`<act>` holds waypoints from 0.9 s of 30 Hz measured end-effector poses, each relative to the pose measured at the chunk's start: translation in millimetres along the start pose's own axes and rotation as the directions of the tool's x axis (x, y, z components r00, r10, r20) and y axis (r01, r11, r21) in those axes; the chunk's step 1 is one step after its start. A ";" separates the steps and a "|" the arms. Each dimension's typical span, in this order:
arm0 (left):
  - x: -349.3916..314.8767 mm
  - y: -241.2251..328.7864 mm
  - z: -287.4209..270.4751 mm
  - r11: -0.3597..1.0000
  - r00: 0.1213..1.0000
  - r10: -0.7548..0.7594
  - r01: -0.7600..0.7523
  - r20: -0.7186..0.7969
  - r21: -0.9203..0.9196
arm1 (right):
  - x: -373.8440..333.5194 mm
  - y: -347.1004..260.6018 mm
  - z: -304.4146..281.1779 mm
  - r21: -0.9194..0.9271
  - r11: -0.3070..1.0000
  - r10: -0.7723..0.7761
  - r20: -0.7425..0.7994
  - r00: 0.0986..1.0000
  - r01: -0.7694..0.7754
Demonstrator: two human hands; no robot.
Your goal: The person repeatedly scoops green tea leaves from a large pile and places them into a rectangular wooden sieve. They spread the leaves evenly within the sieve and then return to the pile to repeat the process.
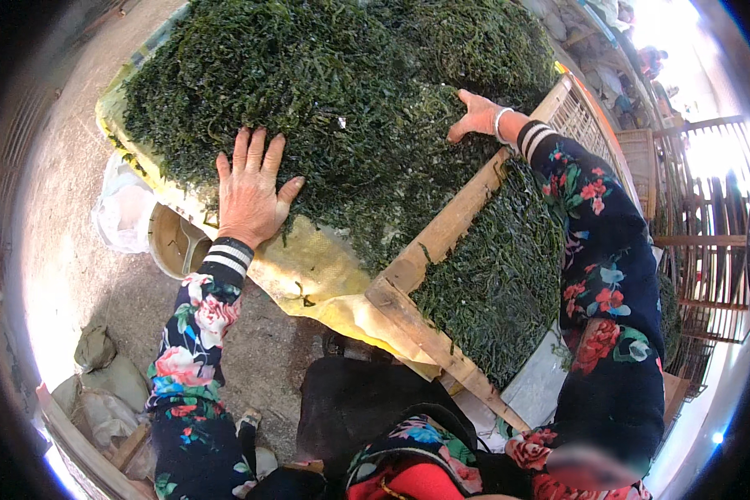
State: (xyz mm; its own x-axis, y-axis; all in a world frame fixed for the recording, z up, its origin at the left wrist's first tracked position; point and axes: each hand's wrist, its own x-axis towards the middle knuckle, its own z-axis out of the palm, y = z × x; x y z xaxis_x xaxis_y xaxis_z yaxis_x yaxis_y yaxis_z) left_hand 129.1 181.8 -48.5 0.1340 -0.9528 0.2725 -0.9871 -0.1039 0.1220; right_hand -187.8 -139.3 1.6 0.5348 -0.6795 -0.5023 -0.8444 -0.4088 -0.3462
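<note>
Left hand (pixel 252 196): palm down, fingers extended and only slightly spread, thumb well out. Fingertips on the near left edge of the green seaweed (pixel 308 75), heel over the yellow sheet (pixel 317 262). Nothing clamped.
Right hand (pixel 479 115): thumb and forefinger apart, at the seaweed just beyond the wooden frame (pixel 442 225). Remaining fingers hidden; can't tell if they hold strands. One bracelet (pixel 499 125) on that wrist.

Counts:
- Seaweed: 1 big heap on the yellow sheet, 1 smaller batch inside the frame, right of the heap.
- Frame: 2 wooden bars clearly visible, meeting at the near left corner.
- Bucket (pixel 163 243): 1, left of the sheet, 1 pale handle in it.
- Plastic bag (pixel 125 208): 1, white, beside the bucket.

Slatted racks (pixel 708 242) far right; overlapping, can't count.
</note>
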 end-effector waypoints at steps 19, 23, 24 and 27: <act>1.0 1.6 -4.0 0.994 0.999 -0.036 0.037 0.016 -0.101 | 1.7 -48.9 20.3 -0.277 0.960 -0.103 -0.255 0.961 0.030; 0.6 -2.1 6.0 0.998 0.999 -0.037 0.037 0.002 -0.044 | -6.0 -42.6 6.3 0.049 0.998 -0.033 -0.301 0.953 0.050; 0.7 -2.9 7.6 0.999 0.999 -0.036 0.036 0.010 -0.037 | -10.7 -41.7 0.8 0.002 0.995 -0.088 -0.351 0.932 0.095; 2.3 -4.9 8.7 1.000 1.000 -0.010 0.009 -0.018 -0.017 | -25.4 -45.1 -27.7 0.250 0.955 -0.093 -0.254 0.963 0.158</act>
State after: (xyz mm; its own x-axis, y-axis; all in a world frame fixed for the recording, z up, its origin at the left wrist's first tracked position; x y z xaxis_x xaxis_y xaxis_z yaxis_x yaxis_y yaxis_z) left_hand 133.5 177.6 -56.7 0.1451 -0.9463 0.2888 -0.9841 -0.1078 0.1410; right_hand -164.1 -120.5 51.9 0.5855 -0.7712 -0.2498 -0.7145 -0.3454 -0.6084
